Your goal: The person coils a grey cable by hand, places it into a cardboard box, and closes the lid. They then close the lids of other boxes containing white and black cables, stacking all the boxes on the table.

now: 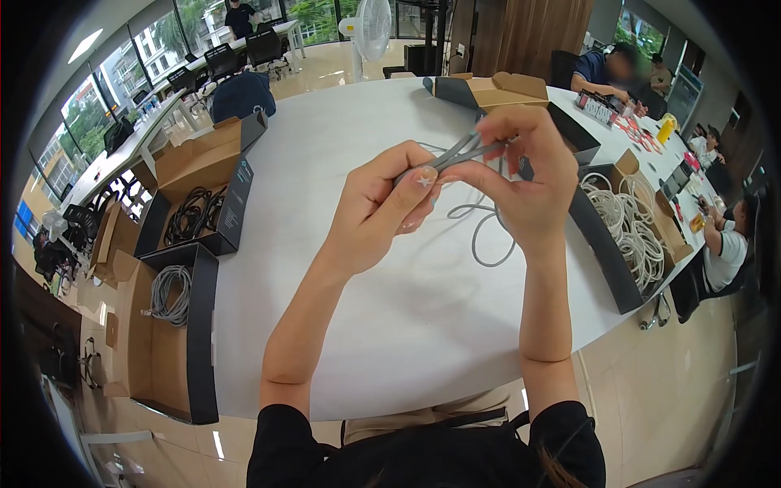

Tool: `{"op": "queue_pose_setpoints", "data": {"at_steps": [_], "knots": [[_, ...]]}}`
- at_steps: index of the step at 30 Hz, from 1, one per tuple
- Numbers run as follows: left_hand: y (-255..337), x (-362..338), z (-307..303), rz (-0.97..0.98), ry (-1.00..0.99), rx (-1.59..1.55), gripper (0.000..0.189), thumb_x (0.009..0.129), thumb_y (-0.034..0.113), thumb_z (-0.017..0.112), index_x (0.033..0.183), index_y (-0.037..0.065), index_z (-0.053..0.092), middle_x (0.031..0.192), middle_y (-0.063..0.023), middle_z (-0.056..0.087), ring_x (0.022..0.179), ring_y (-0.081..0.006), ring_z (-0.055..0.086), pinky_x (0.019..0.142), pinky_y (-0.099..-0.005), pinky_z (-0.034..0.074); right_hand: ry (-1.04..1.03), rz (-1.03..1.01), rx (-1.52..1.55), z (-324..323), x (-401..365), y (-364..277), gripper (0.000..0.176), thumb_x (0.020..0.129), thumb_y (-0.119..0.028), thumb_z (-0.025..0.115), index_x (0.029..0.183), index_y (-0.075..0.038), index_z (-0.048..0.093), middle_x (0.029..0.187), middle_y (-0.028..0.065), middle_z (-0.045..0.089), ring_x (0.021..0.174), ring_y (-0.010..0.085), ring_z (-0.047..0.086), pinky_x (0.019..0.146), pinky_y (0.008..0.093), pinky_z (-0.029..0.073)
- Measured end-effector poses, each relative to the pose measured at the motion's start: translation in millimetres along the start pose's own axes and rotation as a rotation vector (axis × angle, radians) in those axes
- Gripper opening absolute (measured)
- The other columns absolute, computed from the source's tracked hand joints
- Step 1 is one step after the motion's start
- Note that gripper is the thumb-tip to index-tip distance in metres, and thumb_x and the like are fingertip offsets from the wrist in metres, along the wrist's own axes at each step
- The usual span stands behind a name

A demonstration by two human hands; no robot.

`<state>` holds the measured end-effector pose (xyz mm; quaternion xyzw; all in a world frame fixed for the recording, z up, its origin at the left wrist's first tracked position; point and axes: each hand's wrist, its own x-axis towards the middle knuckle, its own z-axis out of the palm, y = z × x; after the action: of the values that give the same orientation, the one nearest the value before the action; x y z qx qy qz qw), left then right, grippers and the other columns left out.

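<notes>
A grey cable (464, 154) is held up over the white table (325, 325) in front of me. My left hand (390, 195) is closed round a looped, bundled part of it, with the thumb pressed on top. My right hand (525, 167) pinches the cable beside the left fingertips, its other fingers curled above the strands. Below and between my hands, loose loops of the cable hang towards the table.
At the left are open boxes, one with black cables (195, 215), another with a coiled grey cable (170, 294). An open box of white cables (626, 228) lies at the right, another box (508, 91) at the back. Other people sit at the far right.
</notes>
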<state>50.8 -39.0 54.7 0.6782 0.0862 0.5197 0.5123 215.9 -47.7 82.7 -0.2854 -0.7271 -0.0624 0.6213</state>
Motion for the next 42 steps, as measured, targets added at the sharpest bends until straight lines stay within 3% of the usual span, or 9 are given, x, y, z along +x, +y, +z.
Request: {"op": "queue_pose_setpoints", "data": {"at_steps": [8, 11, 15, 18, 22, 28, 32, 38, 42], "knots": [[13.0, -7.4, -4.8, -0.095, -0.16, -0.242, 0.037, 0.097, 0.032, 0.036, 0.075, 0.004, 0.043, 0.05, 0.0025, 0.035, 0.04, -0.0022, 0.026, 0.036, -0.0187, 0.021, -0.073, -0.239, 0.124, 5.8, 1.2, 16.1, 0.024, 0.07, -0.023, 0.073, 0.08, -0.003, 0.063, 0.071, 0.0036, 0.056, 0.069, 0.0132, 0.048, 0.055, 0.0242, 0.037], [12.4, -6.5, -6.8, -0.139, -0.197, -0.394, 0.04, 0.097, 0.034, 0.037, 0.073, 0.003, 0.043, 0.048, 0.0022, 0.035, 0.037, -0.0024, 0.027, 0.033, -0.019, 0.02, -0.194, 0.172, 0.687, 9.2, -7.1, 0.8, 0.018, 0.08, -0.016, 0.065, 0.075, 0.0, 0.059, 0.064, 0.001, 0.054, 0.057, 0.0072, 0.041, 0.051, 0.0221, 0.033], [4.2, -5.9, -10.5, -0.176, -0.31, -0.685, 0.042, 0.097, 0.034, 0.036, 0.071, 0.003, 0.043, 0.046, 0.0019, 0.034, 0.034, -0.003, 0.026, 0.031, -0.0189, 0.019, -0.244, 0.453, 1.061, 11.7, -17.8, -5.0, 0.024, 0.085, -0.019, 0.06, 0.069, -0.001, 0.055, 0.055, -0.0033, 0.043, 0.046, 0.0026, 0.033, 0.042, 0.0192, 0.021], [6.7, -8.5, -7.4, -0.018, -0.266, -0.481, 0.042, 0.097, 0.034, 0.034, 0.07, 0.003, 0.042, 0.047, 0.0015, 0.035, 0.036, -0.0027, 0.027, 0.032, -0.0194, 0.02, -0.31, 0.602, 1.511, 16.2, -21.6, -4.7, 0.024, 0.085, -0.018, 0.06, 0.07, -0.001, 0.055, 0.054, -0.0032, 0.042, 0.046, 0.0022, 0.032, 0.041, 0.0192, 0.019], [19.2, -9.7, -2.5, 0.015, 0.068, -0.098, 0.041, 0.097, 0.032, 0.034, 0.07, 0.003, 0.043, 0.051, 0.0, 0.038, 0.041, -0.0037, 0.032, 0.036, -0.0187, 0.026, -0.166, 0.336, 0.659, 6.3, -14.7, -22.6, 0.025, 0.084, -0.017, 0.062, 0.064, -0.002, 0.055, 0.05, -0.0061, 0.038, 0.045, 0.0016, 0.029, 0.041, 0.0202, 0.018], [21.6, -2.9, 8.1, -0.108, 0.09, 0.074, 0.036, 0.097, 0.029, 0.036, 0.074, 0.003, 0.047, 0.057, -0.001, 0.045, 0.049, -0.0067, 0.04, 0.048, -0.018, 0.037, -0.067, 0.534, 0.843, -0.9, -8.4, -9.6, 0.028, 0.083, -0.016, 0.063, 0.06, -0.002, 0.055, 0.049, -0.0078, 0.035, 0.046, -0.0005, 0.028, 0.041, 0.0204, 0.017], [21.6, -2.9, 6.9, -0.214, 0.135, -0.014, 0.035, 0.097, 0.032, 0.033, 0.075, 0.006, 0.041, 0.055, 0.0039, 0.026, 0.044, -0.0042, 0.024, 0.041, -0.0186, 0.024, -0.052, 0.467, 0.724, 6.8, -10.5, -5.7, 0.033, 0.085, -0.017, 0.061, 0.058, -0.003, 0.05, 0.049, -0.0081, 0.032, 0.046, 0.0001, 0.025, 0.041, 0.0207, 0.016], [10.8, -7.6, 16.1, 0.133, 0.275, 0.094, 0.032, 0.097, 0.022, 0.037, 0.069, 0.005, 0.038, 0.053, 0.0045, 0.026, 0.042, -0.0031, 0.02, 0.038, -0.021, 0.015, -0.117, 0.597, 1.088, 15.6, -14.7, -17.2, 0.04, 0.093, -0.02, 0.047, 0.058, -0.008, 0.033, 0.05, -0.0057, 0.022, 0.04, 0.0035, 0.014, 0.036, 0.0222, 0.012], [3.6, -13.2, 11.6, 0.339, 0.262, 0.18, 0.032, 0.096, 0.016, 0.038, 0.067, 0.004, 0.037, 0.048, 0.0036, 0.03, 0.04, -0.0026, 0.022, 0.038, -0.021, 0.016, -0.212, 0.622, 1.492, 21.8, -23.2, -10.7, 0.031, 0.094, -0.023, 0.049, 0.068, -0.005, 0.046, 0.048, -0.0066, 0.027, 0.04, 0.0017, 0.021, 0.036, 0.0232, 0.013]]}}
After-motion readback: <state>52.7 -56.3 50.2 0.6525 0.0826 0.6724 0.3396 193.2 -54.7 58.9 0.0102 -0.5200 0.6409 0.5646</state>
